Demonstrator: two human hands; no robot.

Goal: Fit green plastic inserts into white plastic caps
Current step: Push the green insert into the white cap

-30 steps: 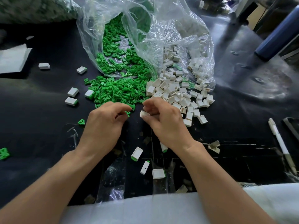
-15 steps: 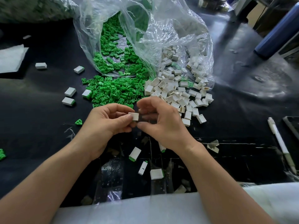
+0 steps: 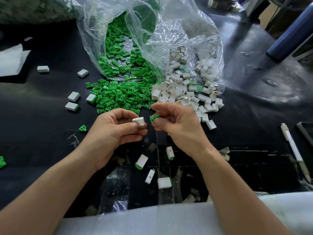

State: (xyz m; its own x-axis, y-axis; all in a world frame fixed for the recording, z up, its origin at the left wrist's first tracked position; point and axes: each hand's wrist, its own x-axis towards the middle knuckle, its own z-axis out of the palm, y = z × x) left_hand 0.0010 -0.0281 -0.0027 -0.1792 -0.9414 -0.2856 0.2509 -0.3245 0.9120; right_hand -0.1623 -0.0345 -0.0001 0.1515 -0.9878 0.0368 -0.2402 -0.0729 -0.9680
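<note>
On the black table (image 3: 42,133), a clear plastic bag (image 3: 177,31) spills a heap of green inserts (image 3: 122,97) beside a heap of white caps (image 3: 179,92). The left hand (image 3: 110,134) pinches a white cap (image 3: 139,121) between thumb and curled fingertips. The right hand (image 3: 183,128) pinches a green insert (image 3: 154,118) between thumb and forefinger, just beside the cap, not touching it.

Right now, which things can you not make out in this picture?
Head view:
- insert: mostly covered by fingers of the right hand.
- cap: the left hand covers its lower side.
- blue cylinder: cut off at the top right corner.
- dark flat thing: cut off by the right edge.
</note>
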